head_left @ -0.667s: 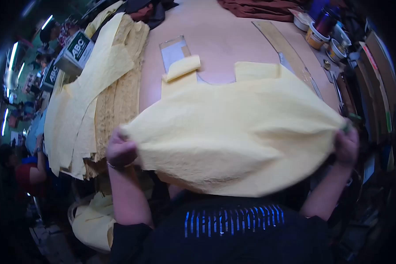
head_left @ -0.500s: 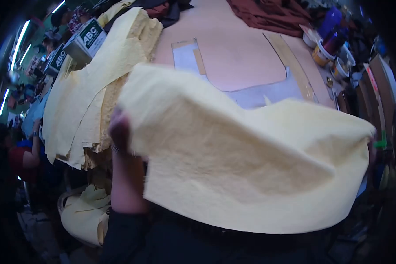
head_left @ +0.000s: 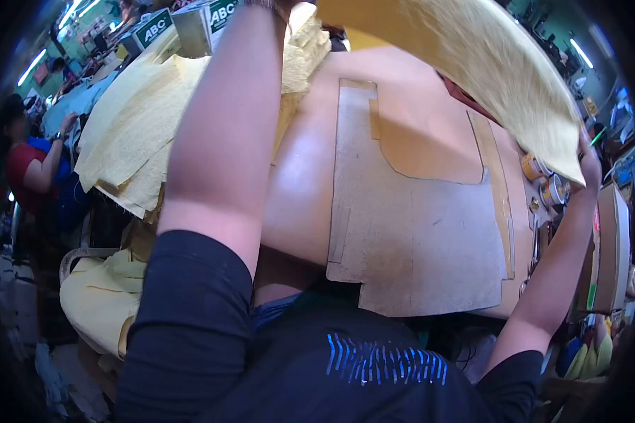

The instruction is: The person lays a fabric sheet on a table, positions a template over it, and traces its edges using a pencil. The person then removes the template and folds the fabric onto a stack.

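A large pale yellow leather-like sheet point(head_left: 487, 63) is raised over the far side of the table, blurred by motion. My right hand point(head_left: 591, 163) grips its lower right corner. My left arm reaches up to the top edge, where only the wrist with a bracelet shows; the fingers of my left hand are out of frame. Beneath the sheet, a grey cardboard pattern piece point(head_left: 430, 233) with a deep curved cutout lies flat on the pinkish tabletop point(head_left: 300, 183). Its near edge reaches over the table's front edge.
Left of my left forearm is a stack of yellow sheets point(head_left: 134, 127); more yellow material point(head_left: 102, 303) sits below it. ABC boxes point(head_left: 154, 29) stand behind. Tubs point(head_left: 552, 190) and cardboard point(head_left: 610, 247) line the right side. Another person point(head_left: 39, 166) works at far left.
The yellow sheet has gone from in front of my body up and away over the table. Both arms are now stretched forward, and the cardboard pattern piece is uncovered.
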Demonstrator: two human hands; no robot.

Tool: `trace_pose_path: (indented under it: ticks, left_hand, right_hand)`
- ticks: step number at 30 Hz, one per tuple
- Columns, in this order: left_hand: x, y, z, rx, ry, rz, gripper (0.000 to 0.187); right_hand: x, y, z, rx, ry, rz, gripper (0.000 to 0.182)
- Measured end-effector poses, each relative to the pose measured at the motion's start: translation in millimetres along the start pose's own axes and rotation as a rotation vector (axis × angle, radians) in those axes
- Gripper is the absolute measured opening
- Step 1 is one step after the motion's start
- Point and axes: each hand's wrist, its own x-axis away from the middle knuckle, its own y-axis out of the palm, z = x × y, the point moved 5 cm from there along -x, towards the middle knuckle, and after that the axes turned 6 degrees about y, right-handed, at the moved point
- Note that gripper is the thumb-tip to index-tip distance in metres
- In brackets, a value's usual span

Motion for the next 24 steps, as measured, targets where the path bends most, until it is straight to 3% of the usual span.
trace_pose_path:
  ticks: [1, 2, 3, 4, 5, 6, 7, 8, 9, 10, 13, 14, 17, 18, 21, 23, 24]
  left_hand:
    - [26, 4, 9, -0.546, 0.095, 0.006, 0.036]
    - [54, -2, -19, -0.208, -0.209, 0.086, 0.030]
    - [86, -7, -46, 0.124, -0.485, 0.269, 0.035]
    - [126, -1, -58, 0.117, -0.687, 0.358, 0.037]
    - [159, 3, -71, 0.116, -0.783, 0.449, 0.029]
    - [190, 10, -77, 0.107, -0.897, 0.447, 0.030]
    - [223, 8, -94, 0.123, -1.047, 0.436, 0.030]
    - [250, 7, -100, 0.042, -1.185, 0.448, 0.029]
    - [274, 3, -117, 0.103, -1.132, 0.388, 0.030]
    - [288, 3, -114, -0.039, -1.086, 0.297, 0.033]
    - [292, 1, -75, -0.761, -1.084, -0.370, 0.045]
    - [298, -1, -74, -0.714, -0.907, -0.475, 0.037]
    - [309, -7, -64, -0.531, -1.335, -0.562, 0.036]
    - [302, -1, -63, -0.518, -1.319, -0.618, 0.039]
    - [280, -10, -88, -0.524, -1.320, -0.277, 0.037]
    - [263, -23, -125, -0.205, -1.409, 0.038, 0.044]
    - [244, -16, -127, -0.365, -1.354, 0.079, 0.046]
  right_hand:
    - [-15, -31, 26, 0.071, 0.069, -0.088, 0.039]
    - [-10, -44, 53, 0.131, 0.174, 0.042, 0.040]
    - [-3, -53, 76, 0.269, 0.210, 0.011, 0.039]
    - [0, -71, 108, 0.313, 0.231, 0.004, 0.035]
    - [23, -57, 135, 0.134, 0.259, 0.008, 0.032]
    - [11, -94, 175, 0.325, 0.287, -0.068, 0.035]
    - [23, -113, 203, 0.435, 0.401, 0.023, 0.033]
    - [64, -72, 187, 0.460, 0.311, 0.114, 0.030]
    - [88, -68, 201, 0.299, 0.518, 0.175, 0.027]
    - [95, -88, 219, 0.389, 0.506, 0.165, 0.027]
    - [134, -95, 216, 0.698, 0.440, 0.143, 0.029]
    - [146, -97, 213, 0.712, 0.423, 0.152, 0.027]
    - [171, -97, 202, 0.738, 0.387, 0.164, 0.024]
    - [174, -96, 201, 0.738, 0.384, 0.164, 0.023]
    - [179, -96, 200, 0.775, 0.386, 0.169, 0.023]
    - [176, -99, 200, 0.938, 0.354, 0.195, 0.025]
    - [176, -100, 199, 1.081, 0.327, 0.220, 0.026]
